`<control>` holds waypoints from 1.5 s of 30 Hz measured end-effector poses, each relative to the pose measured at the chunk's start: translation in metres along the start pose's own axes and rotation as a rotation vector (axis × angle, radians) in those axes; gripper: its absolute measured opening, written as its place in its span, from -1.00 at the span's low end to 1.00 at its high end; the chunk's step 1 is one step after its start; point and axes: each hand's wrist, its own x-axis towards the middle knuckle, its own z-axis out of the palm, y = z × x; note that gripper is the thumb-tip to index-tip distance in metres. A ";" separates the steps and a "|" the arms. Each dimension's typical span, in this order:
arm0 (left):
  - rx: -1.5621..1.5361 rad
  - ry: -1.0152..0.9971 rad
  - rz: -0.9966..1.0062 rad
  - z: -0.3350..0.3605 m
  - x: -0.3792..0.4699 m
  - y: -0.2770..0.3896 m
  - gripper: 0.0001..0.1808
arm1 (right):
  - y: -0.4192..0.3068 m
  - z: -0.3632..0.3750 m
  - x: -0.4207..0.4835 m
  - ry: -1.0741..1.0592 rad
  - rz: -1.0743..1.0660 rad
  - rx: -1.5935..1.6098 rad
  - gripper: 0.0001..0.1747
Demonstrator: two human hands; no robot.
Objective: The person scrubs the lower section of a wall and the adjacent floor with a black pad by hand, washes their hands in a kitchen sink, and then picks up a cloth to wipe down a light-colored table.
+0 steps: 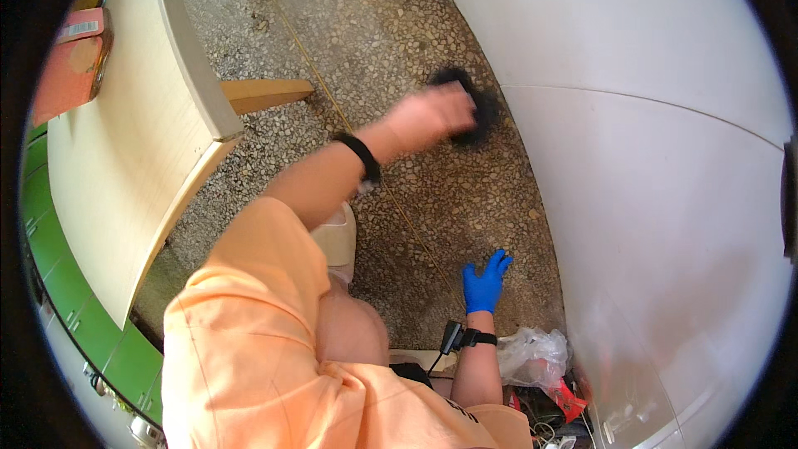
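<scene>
My left hand (436,112), bare and blurred, is closed on a black thing (481,113) at the upper middle, over the speckled stone floor (399,43) near the white panelled surface. The black thing is too blurred to name surely. A black band circles my left wrist. My right hand (485,282), in a blue glove, is lower right over the floor, its fingers apart and holding nothing. A strap with a small black device (454,338) and a cable sits on my right wrist.
A pale wooden table (124,137) with wooden legs (268,95) stands left, pink packages (72,75) on it. Green cabinets (81,299) lie beyond. The white panelled surface (636,168) borders the floor at right. A clear plastic bag (533,352) and a red packet (570,400) lie below.
</scene>
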 end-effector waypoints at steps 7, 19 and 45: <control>0.339 0.385 -1.075 -0.076 0.008 -0.137 -0.63 | -0.017 0.005 -0.007 0.036 0.002 -0.056 0.06; -0.178 -0.211 0.420 0.050 0.001 0.068 -0.67 | -0.008 0.006 -0.003 0.066 -0.006 -0.068 0.05; 0.041 -0.266 -0.523 -0.116 -0.255 0.003 -0.50 | -0.016 -0.002 -0.007 -0.012 0.042 0.001 0.04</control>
